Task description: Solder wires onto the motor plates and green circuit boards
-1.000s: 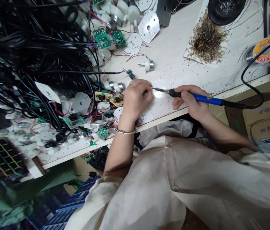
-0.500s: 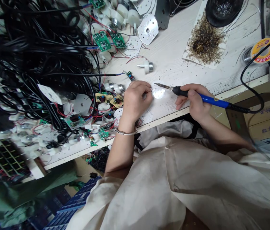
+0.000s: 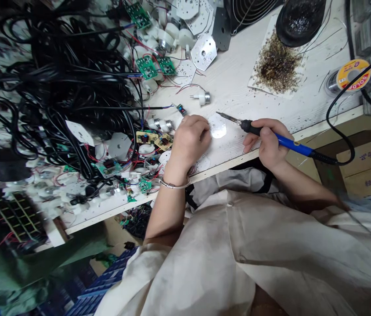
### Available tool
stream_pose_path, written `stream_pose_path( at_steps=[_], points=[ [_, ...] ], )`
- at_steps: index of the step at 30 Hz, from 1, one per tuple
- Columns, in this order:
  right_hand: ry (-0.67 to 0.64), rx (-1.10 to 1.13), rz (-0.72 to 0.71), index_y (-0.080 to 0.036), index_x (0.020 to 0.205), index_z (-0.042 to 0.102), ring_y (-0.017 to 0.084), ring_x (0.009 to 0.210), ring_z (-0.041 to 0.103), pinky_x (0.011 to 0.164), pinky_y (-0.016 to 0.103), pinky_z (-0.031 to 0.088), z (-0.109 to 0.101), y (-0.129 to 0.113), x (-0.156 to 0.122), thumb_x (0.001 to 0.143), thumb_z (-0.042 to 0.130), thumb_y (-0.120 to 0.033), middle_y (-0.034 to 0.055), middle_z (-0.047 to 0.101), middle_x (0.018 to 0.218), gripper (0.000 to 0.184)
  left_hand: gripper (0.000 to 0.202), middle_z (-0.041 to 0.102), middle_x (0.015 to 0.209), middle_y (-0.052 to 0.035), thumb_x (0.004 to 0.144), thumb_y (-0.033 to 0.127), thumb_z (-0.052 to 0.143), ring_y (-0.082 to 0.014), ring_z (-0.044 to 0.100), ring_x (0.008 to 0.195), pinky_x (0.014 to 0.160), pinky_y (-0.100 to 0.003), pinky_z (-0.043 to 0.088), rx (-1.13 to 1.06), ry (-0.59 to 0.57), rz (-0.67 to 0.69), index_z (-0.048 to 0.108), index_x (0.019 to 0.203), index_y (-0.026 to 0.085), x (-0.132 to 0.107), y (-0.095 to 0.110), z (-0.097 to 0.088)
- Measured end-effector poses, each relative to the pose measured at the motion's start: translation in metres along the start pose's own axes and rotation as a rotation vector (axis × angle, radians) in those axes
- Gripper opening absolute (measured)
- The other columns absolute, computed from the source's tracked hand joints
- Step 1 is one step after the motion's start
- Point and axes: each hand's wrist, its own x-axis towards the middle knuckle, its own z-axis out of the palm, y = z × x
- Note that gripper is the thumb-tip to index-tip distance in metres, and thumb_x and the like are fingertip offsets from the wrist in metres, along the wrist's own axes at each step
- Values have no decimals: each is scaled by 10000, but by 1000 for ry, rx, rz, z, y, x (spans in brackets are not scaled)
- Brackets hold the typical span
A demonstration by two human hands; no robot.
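Right hand (image 3: pixel 267 142) clenched around a blue-handled soldering iron (image 3: pixel 290 142), long axis slanting from lower right to upper left, bare tip aimed up-left, just clear of a white plate (image 3: pixel 218 126). Left hand (image 3: pixel 188 147) curled at that plate's edge, any grip hidden. Beneath, a speckled white table (image 3: pixel 238 74); heaped black cables (image 3: pixel 56 74), green circuit boards (image 3: pixel 146 67), a solder spool (image 3: pixel 353 74) around; a cardboard box (image 3: pixel 369 166) below right.

White-painted wooden bench (image 3: pixel 247 87), crowded with electronic parts.
A heap of black cables (image 3: pixel 63 87) fills the upper left; green circuit boards (image 3: pixel 146 67) and white hexagonal plates (image 3: pixel 203 52) lie top centre; brown burnt residue (image 3: pixel 277 66) on a paper sheet (image 3: pixel 254 82) and a solder spool (image 3: pixel 353 75) lie upper right.
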Motion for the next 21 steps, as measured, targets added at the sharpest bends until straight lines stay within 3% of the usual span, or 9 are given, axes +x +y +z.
stream_pose_path(
  at_steps=[7, 11, 16, 21],
  points=[
    [11, -10, -31, -269, 1023, 656, 77, 427, 610, 405, 192, 477, -1, 4, -1, 958, 557, -516, -65, 694, 647, 274, 244, 673, 1166, -124, 932, 314, 605, -296, 592, 1097, 928, -459, 498, 243, -56, -26, 646, 1135, 184, -12, 15, -30],
    [26, -36, -37, -262, 1057, 645, 73, 446, 627, 429, 188, 491, -2, 6, -2, 971, 535, -507, -56, 719, 694, 281, 289, 652, 1223, -147, 908, 283, 608, -338, 563, 1116, 890, -492, 479, 432, -85, -66, 644, 1179, 189, -11, 20, -33],
    [52, -44, -78, -245, 1077, 653, 94, 465, 652, 441, 206, 511, -4, 12, -7, 971, 538, -468, -34, 737, 724, 272, 261, 677, 1132, -173, 946, 168, 467, -347, 584, 1063, 842, -491, 461, 564, -171, -106, 705, 1050, 144, 6, 23, -20],
    [22, -69, -89, -235, 1080, 648, 114, 488, 671, 488, 245, 549, -9, 19, -8, 971, 534, -420, -16, 748, 758, 243, 256, 705, 933, -173, 904, 95, 493, -340, 623, 1002, 810, -475, 445, 580, -221, -115, 738, 831, 115, 22, 19, -19]
  ],
)
